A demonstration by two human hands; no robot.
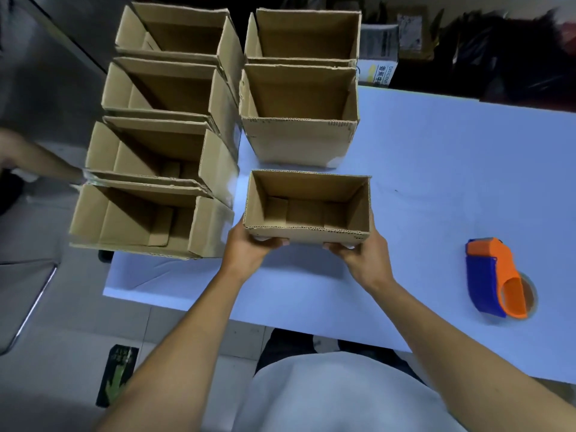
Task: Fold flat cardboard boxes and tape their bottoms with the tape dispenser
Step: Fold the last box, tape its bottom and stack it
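Both hands grip 1 open-topped cardboard box (307, 207) by its near wall, left hand (249, 244) at the left corner, right hand (361, 254) at the right; tape dispenser (495, 279) lies well apart on the white table (436, 169), rightward.

A packing workspace: rows of assembled cardboard boxes (162, 145) and a tape dispenser (495, 279).

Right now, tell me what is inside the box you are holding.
Nothing loose shows inside the held box: only its folded bottom flaps. The near wall hides a strip of floor. The left hand and right hand grip that wall.
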